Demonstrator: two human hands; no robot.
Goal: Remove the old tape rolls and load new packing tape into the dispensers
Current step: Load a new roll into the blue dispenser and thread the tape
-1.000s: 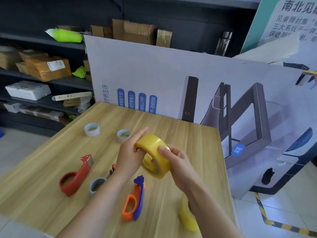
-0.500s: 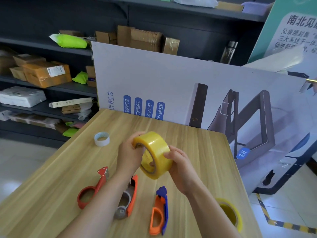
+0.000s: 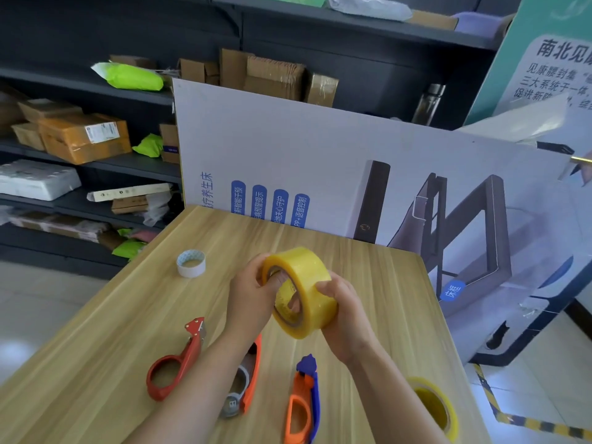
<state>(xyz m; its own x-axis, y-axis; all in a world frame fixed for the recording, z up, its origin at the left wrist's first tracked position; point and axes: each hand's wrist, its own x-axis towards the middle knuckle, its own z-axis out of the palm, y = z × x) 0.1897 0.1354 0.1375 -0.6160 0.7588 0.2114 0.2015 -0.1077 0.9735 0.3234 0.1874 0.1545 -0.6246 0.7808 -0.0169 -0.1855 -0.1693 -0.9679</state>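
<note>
Pale wood-grain tabletop stands before dark shelves of cartons. Above its middle, clear of the wood, a wide glossy roll of translucent yellow packing tape is held tilted, its open core towards the camera. The left hand has a closed grip on it, fingers hooked into the core. The right hand grips the outer band, thumb on top. An orange dispenser with a grey core lies half hidden under the left forearm. A second yellow tape roll is partly covered by the right forearm. The tape's loose end cannot be made out.
</note>
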